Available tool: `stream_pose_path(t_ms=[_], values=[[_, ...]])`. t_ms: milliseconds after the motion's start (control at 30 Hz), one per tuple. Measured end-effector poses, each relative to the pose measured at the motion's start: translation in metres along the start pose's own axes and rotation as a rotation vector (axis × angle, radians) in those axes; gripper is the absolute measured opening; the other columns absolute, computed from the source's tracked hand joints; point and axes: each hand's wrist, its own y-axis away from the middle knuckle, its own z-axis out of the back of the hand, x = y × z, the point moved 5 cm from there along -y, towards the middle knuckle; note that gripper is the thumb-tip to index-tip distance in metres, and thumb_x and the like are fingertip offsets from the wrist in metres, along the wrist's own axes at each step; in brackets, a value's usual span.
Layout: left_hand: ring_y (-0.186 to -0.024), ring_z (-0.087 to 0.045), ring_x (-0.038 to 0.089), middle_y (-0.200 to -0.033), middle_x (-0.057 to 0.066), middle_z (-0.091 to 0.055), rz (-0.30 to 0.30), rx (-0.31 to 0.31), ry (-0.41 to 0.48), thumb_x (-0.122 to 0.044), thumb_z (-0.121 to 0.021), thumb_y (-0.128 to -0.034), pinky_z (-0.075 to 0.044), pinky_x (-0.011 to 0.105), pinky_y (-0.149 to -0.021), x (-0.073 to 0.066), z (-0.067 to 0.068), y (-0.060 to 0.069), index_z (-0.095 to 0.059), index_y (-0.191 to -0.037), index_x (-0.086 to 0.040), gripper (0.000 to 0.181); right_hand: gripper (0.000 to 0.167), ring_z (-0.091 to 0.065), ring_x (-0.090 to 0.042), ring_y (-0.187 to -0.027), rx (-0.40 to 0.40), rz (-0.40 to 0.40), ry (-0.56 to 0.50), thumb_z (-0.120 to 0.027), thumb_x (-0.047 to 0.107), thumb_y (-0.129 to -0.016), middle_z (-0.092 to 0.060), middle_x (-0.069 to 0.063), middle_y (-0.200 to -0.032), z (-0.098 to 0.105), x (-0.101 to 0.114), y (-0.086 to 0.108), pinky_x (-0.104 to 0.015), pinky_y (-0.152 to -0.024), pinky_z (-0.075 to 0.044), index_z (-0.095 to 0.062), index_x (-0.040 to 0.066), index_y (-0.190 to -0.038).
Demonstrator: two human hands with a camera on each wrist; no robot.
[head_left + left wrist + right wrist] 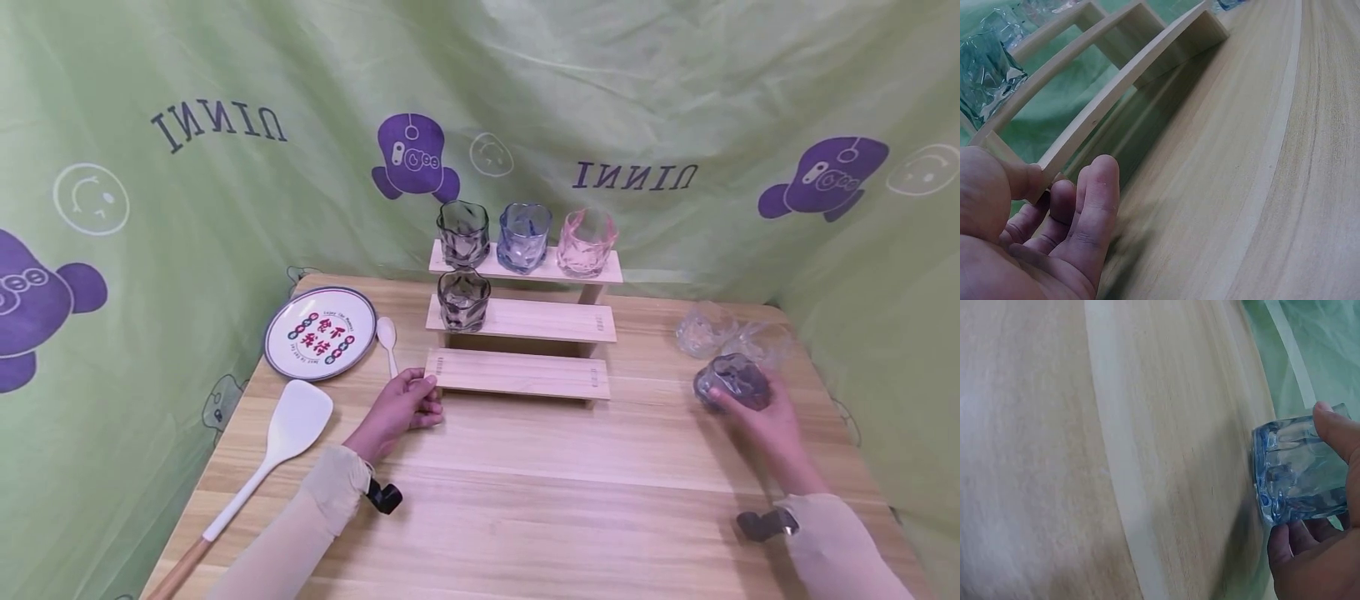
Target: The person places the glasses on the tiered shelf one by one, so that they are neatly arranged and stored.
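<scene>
My right hand [772, 425] grips a bluish glass tumbler [731, 382] at the right of the table. In the right wrist view the tumbler [1297, 469] lies tilted sideways between thumb and fingers. My left hand [405, 404] pinches the front left corner of a three-step wooden rack [525, 375], thumb above and fingers below in the left wrist view. On the top step stand a dark grey tumbler [463, 237], a blue tumbler [523, 240] and a pink tumbler [585, 246]. Another dark grey tumbler [463, 302] stands at the left of the middle step.
Behind the right hand are two clear glasses [705, 329], close together. On the left lie a round plate [321, 333], a small white spoon [387, 335] and a white spatula [298, 417] with a wooden handle. Green printed fabric [300, 192] walls the wooden table [540, 500].
</scene>
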Motion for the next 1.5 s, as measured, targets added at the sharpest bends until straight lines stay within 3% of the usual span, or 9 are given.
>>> stream_pose_path(t_ms=[233, 433, 533, 600, 767, 867, 1033, 1167, 1500], values=[[-0.08, -0.065, 0.022, -0.105, 0.015, -0.061, -0.001, -0.016, -0.002, -0.02, -0.058, -0.105, -0.063, 0.041, -0.079, 0.001, 0.0, 0.0, -0.041, -0.137, 0.0, 0.042, 0.105, -0.028, -0.055, -0.139, 0.035, 0.017, -0.019, -0.075, 0.041, -0.093, -0.023, -0.035, -0.157, -0.008, 0.005, 0.0, -0.067, -0.116, -0.022, -0.005, 0.002, -0.16], [-0.079, -0.066, 0.022, -0.104, 0.015, -0.061, -0.001, -0.009, -0.002, -0.02, -0.058, -0.1053, -0.064, 0.042, -0.078, 0.001, -0.002, 0.0, -0.042, -0.134, -0.002, 0.037, 0.104, -0.035, -0.051, -0.136, -0.019, 0.016, 0.0, -0.078, 0.04, -0.091, -0.03, -0.032, -0.155, -0.014, 0.009, 0.003, -0.059, -0.116, -0.031, -0.011, 0.0, -0.16], [-0.08, -0.066, 0.023, -0.103, 0.015, -0.061, -0.001, -0.006, 0.002, -0.02, -0.057, -0.1055, -0.063, 0.043, -0.079, -0.001, -0.003, 0.0, -0.043, -0.133, -0.003, 0.036, 0.102, -0.042, -0.047, -0.133, -0.042, 0.026, 0.032, -0.079, 0.041, -0.089, -0.037, -0.031, -0.152, -0.017, 0.02, 0.007, -0.05, -0.114, -0.038, -0.019, 0.0, -0.159], [-0.08, -0.066, 0.024, -0.103, 0.015, -0.061, -0.001, -0.011, 0.004, -0.02, -0.057, -0.1053, -0.063, 0.043, -0.079, -0.002, -0.003, 0.0, -0.043, -0.133, -0.004, 0.035, 0.099, -0.045, -0.044, -0.131, -0.049, 0.043, 0.033, -0.08, 0.041, -0.088, -0.04, -0.03, -0.15, -0.02, 0.031, 0.009, -0.038, -0.112, -0.043, -0.023, 0.0, -0.158], [-0.08, -0.066, 0.023, -0.103, 0.015, -0.061, 0.001, -0.016, 0.008, -0.02, -0.057, -0.1055, -0.063, 0.043, -0.078, -0.003, -0.002, 0.001, -0.044, -0.133, -0.004, 0.035, 0.086, -0.057, -0.02, -0.115, -0.054, 0.14, -0.028, -0.083, 0.033, -0.087, -0.051, -0.024, -0.141, -0.026, 0.073, 0.014, -0.01, -0.088, -0.051, -0.037, 0.003, -0.154], [-0.08, -0.066, 0.023, -0.103, 0.015, -0.061, 0.003, -0.016, 0.011, -0.02, -0.057, -0.1055, -0.064, 0.042, -0.078, -0.003, -0.001, 0.001, -0.044, -0.133, -0.004, 0.034, 0.077, -0.059, -0.008, -0.105, -0.034, 0.204, -0.126, -0.085, 0.023, -0.086, -0.055, -0.017, -0.132, -0.033, 0.105, 0.018, -0.011, -0.082, -0.054, -0.044, 0.006, -0.15], [-0.08, -0.066, 0.023, -0.104, 0.016, -0.061, -0.005, -0.013, 0.006, -0.02, -0.057, -0.1053, -0.063, 0.042, -0.079, -0.003, 0.0, 0.002, -0.043, -0.134, -0.004, 0.036, 0.073, -0.061, -0.011, -0.105, 0.025, 0.266, -0.289, -0.086, 0.009, -0.083, -0.055, -0.015, -0.129, -0.055, 0.152, 0.023, -0.016, -0.083, -0.056, -0.048, 0.01, -0.146], [-0.08, -0.065, 0.023, -0.105, 0.017, -0.061, 0.0, -0.026, 0.003, -0.02, -0.059, -0.1047, -0.063, 0.043, -0.078, -0.002, 0.001, 0.001, -0.044, -0.134, -0.003, 0.037, 0.076, -0.061, -0.018, -0.106, 0.08, 0.305, -0.302, -0.087, 0.013, -0.082, -0.055, -0.019, -0.132, -0.083, 0.18, 0.02, -0.019, -0.084, -0.058, -0.048, 0.009, -0.147], [-0.078, -0.065, 0.022, -0.103, 0.016, -0.062, -0.011, -0.009, 0.011, -0.02, -0.059, -0.1045, -0.064, 0.042, -0.077, 0.001, -0.001, 0.001, -0.042, -0.134, -0.001, 0.039, 0.086, -0.059, -0.03, -0.111, 0.158, 0.359, -0.205, -0.093, 0.034, -0.074, -0.059, -0.013, -0.13, -0.153, 0.23, 0.003, -0.034, -0.09, -0.058, -0.05, 0.009, -0.144]])
